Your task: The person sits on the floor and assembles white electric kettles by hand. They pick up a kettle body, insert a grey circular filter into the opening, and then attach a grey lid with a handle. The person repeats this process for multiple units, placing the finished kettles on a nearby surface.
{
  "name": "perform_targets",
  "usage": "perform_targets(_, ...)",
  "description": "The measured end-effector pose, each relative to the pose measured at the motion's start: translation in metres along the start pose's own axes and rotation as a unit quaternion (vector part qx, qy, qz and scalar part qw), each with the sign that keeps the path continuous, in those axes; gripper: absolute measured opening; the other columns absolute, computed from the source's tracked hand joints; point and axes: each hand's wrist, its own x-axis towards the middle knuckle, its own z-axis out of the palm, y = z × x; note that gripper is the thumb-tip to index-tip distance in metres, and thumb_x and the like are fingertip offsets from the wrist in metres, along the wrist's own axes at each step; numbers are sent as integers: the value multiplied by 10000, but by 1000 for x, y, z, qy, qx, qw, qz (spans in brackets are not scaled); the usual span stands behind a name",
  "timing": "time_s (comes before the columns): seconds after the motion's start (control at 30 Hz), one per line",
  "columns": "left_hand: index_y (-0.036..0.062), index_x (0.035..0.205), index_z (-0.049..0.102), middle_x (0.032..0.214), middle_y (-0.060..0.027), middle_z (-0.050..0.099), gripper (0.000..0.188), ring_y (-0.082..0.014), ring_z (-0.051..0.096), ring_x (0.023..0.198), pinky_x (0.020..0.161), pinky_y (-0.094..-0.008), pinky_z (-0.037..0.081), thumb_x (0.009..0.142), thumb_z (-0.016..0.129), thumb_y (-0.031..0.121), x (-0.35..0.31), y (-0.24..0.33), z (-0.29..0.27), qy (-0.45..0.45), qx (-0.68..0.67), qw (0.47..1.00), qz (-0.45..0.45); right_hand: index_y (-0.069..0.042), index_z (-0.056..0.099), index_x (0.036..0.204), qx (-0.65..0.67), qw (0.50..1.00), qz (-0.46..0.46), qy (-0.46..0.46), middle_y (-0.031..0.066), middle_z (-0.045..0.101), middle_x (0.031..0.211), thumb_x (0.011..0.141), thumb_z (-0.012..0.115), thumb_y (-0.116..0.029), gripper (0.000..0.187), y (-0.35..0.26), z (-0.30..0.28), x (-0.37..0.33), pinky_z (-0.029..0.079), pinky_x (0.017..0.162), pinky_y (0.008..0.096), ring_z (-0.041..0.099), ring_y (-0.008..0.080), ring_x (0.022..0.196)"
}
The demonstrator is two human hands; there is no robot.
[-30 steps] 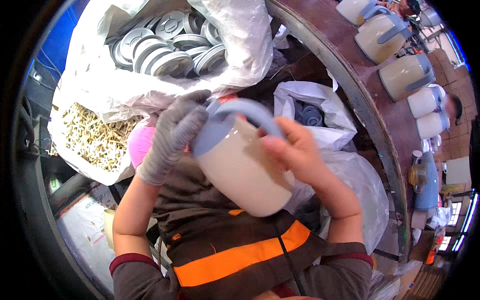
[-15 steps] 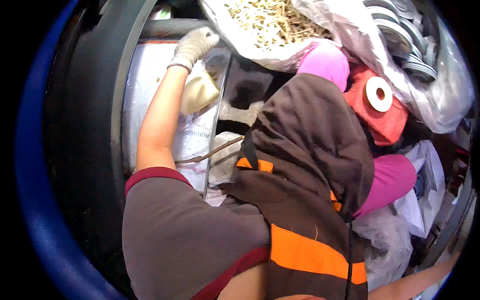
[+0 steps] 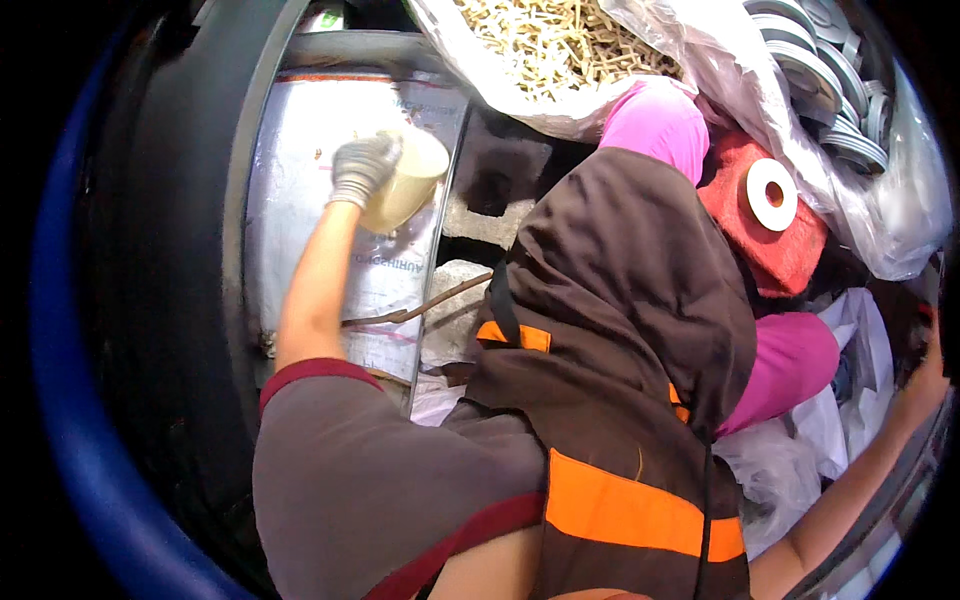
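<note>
My left hand [image 3: 365, 168], in a pale knitted glove, is closed at the left side of a cream cup-like container [image 3: 412, 185]. Its fingertips are partly blurred against the container's wall. Under both lies a flat surface covered with white printed sheeting [image 3: 300, 215], with small crumbs on it. My right hand [image 3: 930, 365] is at the far right rim, where shadow and the picture's edge hide most of its fingers. Whether it holds anything does not show.
An open plastic bag of small beige pieces [image 3: 560, 50] lies ahead. Grey discs [image 3: 800, 75] fill another bag at upper right. A white ring [image 3: 772, 196] rests on red cloth [image 3: 765, 240] by my knees. A thin stick [image 3: 440, 300] crosses grey blocks [image 3: 490, 220].
My left hand has come back from the sheet's far edge to the cream container, which now sits at a different tilt. My right forearm has swung up along the right side.
</note>
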Motion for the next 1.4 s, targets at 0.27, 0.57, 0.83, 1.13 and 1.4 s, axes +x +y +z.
perform_targets(0.27, 91, 593, 533, 585, -66, 523, 197, -257, 519, 537, 540, -375, 388, 784, 560, 130, -93, 68, -208, 443, -168, 779, 410, -68, 427, 1327, 394, 876, -7, -278, 147, 645, 1069, 857, 585, -283, 541, -256, 129, -31, 481, 766, 302, 648, 192, 828)
perform_targets(0.57, -15, 1051, 573, 1055, -131, 590, 257, -222, 567, 962, 863, -337, 458, 798, 538, 15, -87, 181, -214, 378, -521, 659, 389, -1, 592, 1128, 355, 929, 109, 6, 100, 655, 899, 896, 455, -95, 285, -187, 140, -60, 477, 655, 298, 620, 187, 766)
perform_targets(0.83, 55, 1067, 592, 1054, -120, 577, 396, -303, 539, 1034, 902, -388, 412, 747, 723, 251, -67, 267, -190, 287, -538, 622, 492, -83, 536, 1154, 724, 453, 500, -142, 81, 629, 849, 934, 506, -282, 298, -154, 153, -131, 445, 462, 170, 547, 91, 541)
perform_targets(1.13, 77, 637, 558, 713, -71, 508, 304, -277, 525, 695, 644, -378, 419, 675, 773, 288, -89, 242, -258, 203, -432, 598, 644, 5, 460, 1269, 555, 806, 204, -28, 119, 531, 1244, 908, 492, -203, 418, -119, 119, -120, 420, 903, 313, 525, 178, 1107)
perform_targets(1.4, 32, 831, 635, 860, -126, 582, 282, -313, 575, 832, 731, -410, 451, 758, 704, 295, -104, 277, -215, 44, -448, 632, 631, -19, 592, 962, 522, 832, -2, -189, 141, 595, 1113, 815, 607, -130, 184, -168, 132, -127, 391, 948, 369, 546, 284, 1101)
